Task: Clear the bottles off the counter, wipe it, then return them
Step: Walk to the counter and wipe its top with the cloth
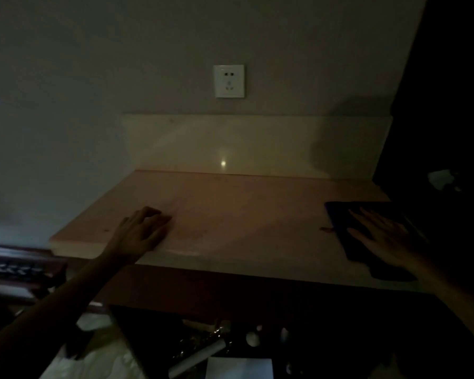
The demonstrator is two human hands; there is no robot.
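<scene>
The scene is dim. A pale stone counter (pixel 230 220) runs across the middle of the head view, with no bottles standing on it. My left hand (pixel 143 231) rests flat on the counter near its left front edge, fingers loosely apart and holding nothing. My right hand (pixel 381 236) lies spread, palm down, on a dark cloth (pixel 348 242) that sits at the counter's right end. A small dark smear (pixel 326 229) shows just left of the cloth.
A pale backsplash (pixel 257 143) and a wall socket (pixel 229 81) stand behind the counter. A dark tall surface (pixel 443 105) borders the right side. Below the counter's front edge, small objects (pixel 216 343) lie in shadow. Dark wooden furniture (pixel 17 266) is at the left.
</scene>
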